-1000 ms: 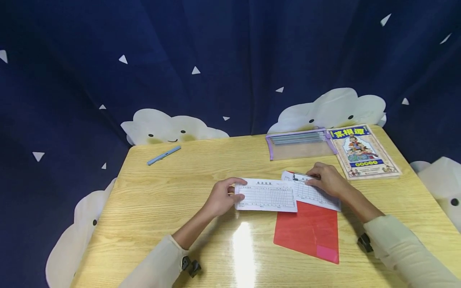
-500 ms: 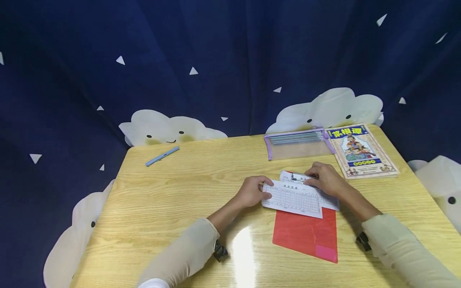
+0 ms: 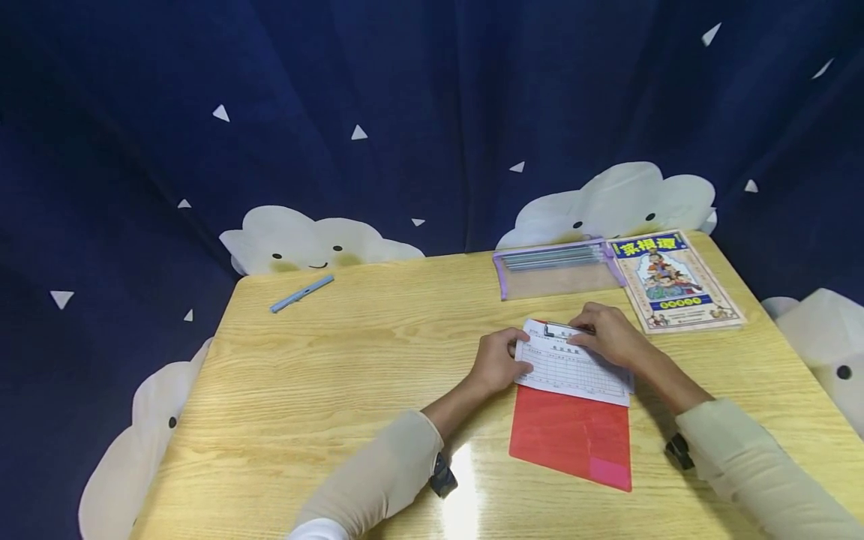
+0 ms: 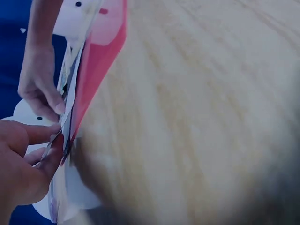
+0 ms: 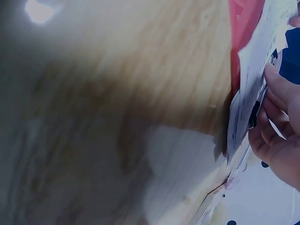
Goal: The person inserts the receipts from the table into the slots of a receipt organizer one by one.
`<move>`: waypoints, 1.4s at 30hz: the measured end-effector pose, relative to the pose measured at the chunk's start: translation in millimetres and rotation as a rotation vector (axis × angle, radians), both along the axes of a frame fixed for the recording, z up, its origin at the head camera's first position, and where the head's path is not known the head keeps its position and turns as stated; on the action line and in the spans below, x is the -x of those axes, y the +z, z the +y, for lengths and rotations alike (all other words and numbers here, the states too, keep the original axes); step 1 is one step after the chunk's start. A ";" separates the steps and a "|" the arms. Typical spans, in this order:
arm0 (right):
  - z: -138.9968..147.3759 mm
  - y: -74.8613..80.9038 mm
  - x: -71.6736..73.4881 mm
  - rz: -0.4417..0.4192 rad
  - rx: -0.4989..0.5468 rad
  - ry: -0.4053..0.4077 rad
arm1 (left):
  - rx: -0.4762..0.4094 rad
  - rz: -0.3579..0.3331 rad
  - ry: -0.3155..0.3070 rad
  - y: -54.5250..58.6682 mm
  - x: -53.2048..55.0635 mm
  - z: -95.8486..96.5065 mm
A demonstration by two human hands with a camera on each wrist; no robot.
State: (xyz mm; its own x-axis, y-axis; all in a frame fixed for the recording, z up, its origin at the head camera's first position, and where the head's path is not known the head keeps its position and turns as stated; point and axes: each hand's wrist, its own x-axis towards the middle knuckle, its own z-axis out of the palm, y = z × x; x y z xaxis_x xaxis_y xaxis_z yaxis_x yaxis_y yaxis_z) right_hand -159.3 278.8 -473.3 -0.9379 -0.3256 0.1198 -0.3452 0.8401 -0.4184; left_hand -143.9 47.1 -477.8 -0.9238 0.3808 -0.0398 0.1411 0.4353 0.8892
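Note:
A red clipboard [image 3: 567,431] lies on the table at right of centre, with a pink patch in its lower right corner. Its metal clip [image 3: 557,331] is at the top edge, over a printed form. My left hand [image 3: 498,363] pinches the left edge of another white printed form [image 3: 574,373], which overlaps the clipped one just below the clip. At the clip's right end, my right hand [image 3: 610,335] pinches the clip between thumb and fingers. The right wrist view shows the thumb on top near a dark clip part [image 5: 255,113]. Whether the clip is raised is too small to tell.
A clear pencil pouch [image 3: 560,271] with purple edges lies behind the clipboard, beside an illustrated book [image 3: 675,283]. A blue pen [image 3: 301,293] lies at the far left of the wooden table [image 3: 324,390]. A dark blue curtain hangs behind.
My left hand has moved right with its printed form, bringing it from beside the clipboard to over the clipped form, nearly lined up. The right hand stays at the clip.

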 end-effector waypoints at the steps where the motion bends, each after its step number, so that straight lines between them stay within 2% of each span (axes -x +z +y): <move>1: 0.1 -0.2 0.3 0.008 -0.003 0.008 | 0.005 0.006 0.007 -0.7 -0.6 1.4; 5: 0.1 -0.5 0.8 0.031 -0.017 0.038 | 0.052 0.065 0.017 -2.4 -2.4 5.1; 11: 0.4 -2.1 -1.6 0.066 -0.027 0.059 | 0.214 0.156 -0.030 -3.5 -4.3 7.2; 18: -0.1 -6.7 -2.7 0.159 -0.032 0.091 | 0.246 0.202 -0.088 -7.0 -5.7 6.6; 22: -0.3 -7.5 -3.1 0.209 -0.027 0.112 | 0.256 0.236 -0.098 -8.4 -6.9 6.5; 26: 0.0 -6.7 -3.3 0.210 -0.035 0.121 | 0.258 0.230 -0.084 -7.7 -8.1 6.9; 34: 0.8 -2.7 -1.4 0.157 -0.059 0.111 | 0.265 0.220 -0.069 -6.3 -7.9 8.2; 42: 1.1 -3.4 -1.9 0.137 -0.065 0.106 | 0.265 0.214 -0.062 -5.7 -4.6 12.0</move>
